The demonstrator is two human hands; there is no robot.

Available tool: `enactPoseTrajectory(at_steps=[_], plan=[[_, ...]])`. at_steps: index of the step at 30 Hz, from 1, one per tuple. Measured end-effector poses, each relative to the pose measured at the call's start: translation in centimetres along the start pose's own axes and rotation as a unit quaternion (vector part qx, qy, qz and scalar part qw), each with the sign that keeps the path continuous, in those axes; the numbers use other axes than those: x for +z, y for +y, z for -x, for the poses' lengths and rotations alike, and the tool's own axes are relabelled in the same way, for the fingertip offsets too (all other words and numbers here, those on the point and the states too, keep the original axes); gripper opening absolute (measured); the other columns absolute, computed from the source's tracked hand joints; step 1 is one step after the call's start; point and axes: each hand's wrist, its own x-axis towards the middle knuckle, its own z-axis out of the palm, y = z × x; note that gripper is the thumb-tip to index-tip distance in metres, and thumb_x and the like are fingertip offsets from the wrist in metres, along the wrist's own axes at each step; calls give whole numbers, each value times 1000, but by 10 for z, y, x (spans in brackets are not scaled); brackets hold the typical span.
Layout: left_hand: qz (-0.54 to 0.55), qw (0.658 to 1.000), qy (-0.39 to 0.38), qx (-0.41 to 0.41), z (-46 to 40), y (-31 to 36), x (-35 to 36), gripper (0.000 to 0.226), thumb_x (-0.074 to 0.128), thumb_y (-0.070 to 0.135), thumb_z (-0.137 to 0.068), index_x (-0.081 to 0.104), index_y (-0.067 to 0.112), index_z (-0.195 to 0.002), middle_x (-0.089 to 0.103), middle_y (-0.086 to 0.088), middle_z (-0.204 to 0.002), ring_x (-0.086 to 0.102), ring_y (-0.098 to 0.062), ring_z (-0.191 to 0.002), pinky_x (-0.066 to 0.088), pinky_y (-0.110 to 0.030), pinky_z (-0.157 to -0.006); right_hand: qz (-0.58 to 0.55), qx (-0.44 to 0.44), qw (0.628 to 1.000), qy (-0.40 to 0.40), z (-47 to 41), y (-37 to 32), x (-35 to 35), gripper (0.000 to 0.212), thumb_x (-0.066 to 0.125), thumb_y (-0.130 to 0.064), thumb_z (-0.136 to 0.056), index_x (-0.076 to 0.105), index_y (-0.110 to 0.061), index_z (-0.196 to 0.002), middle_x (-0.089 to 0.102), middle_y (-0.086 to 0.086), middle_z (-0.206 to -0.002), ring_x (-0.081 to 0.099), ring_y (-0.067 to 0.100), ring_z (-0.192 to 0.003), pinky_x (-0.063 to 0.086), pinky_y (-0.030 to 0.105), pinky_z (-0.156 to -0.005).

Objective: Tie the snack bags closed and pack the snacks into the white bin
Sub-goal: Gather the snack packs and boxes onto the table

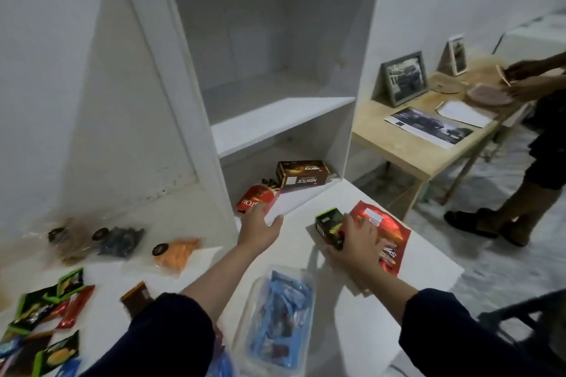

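Fingers of the left hand (pixel 260 225) pinch a red snack box (pixel 256 199) mid-frame; right hand (pixel 356 243) grips a green box (pixel 330 228) lower right.

box (pixel 303 174) in shelf unit (pixel 281 125), tray (pixel 275 309) before it

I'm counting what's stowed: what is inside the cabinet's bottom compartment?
A dark brown snack box and a red snack box at the left hand. The compartment's left back corner is hidden.
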Motion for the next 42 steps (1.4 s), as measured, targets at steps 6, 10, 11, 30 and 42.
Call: enactPoseTrajectory(at_steps=[6,10,11,30,42], plan=[[-159,987,17,-34,-91,19,37,90,67,58,-74,26,20,-144,26,-10,-150,29,-35,-136,29,-47,-108,33,-24,989,-140,-49,38,22,117,65,-69,-64,-14,-39,-146,8,18,-154,14,46,-139,22,66,-104],[-192,977,12,-96,-134,16,50,88,67,65,-69,35,17,-136,43,-13,-140,37,-37,-129,31,-48,-106,15,-71,988,-139,-52,49,30,103,62,-43,-79,-14,-33,-147,34,15,-141,48,31,-117,48,41,-90],[-189,977,-5,-100,-142,14,52,88,67,65,-69,36,16,-136,44,-14,-140,38,-36,-130,31,-47,-106,5,-74,989,-132,-51,49,30,102,61,-42,-79,-14,-32,-147,34,14,-141,46,30,-119,47,41,-91],[-222,972,-59,54,-186,-16,69,71,68,64,-60,37,35,-116,43,3,-110,41,-23,-116,43,-39,-97,-25,-86,990,-111,-56,57,32,97,49,-55,-79,-20,-37,-145,32,5,-141,37,26,-124,49,39,-88],[-264,962,-45,53,-185,-21,96,79,59,64,-73,24,34,-138,53,-1,-131,48,-33,-117,29,-53,-102,-34,-89,990,-108,-55,57,33,98,49,-58,-78,-19,-37,-145,31,3,-144,38,24,-125,50,35,-87]])
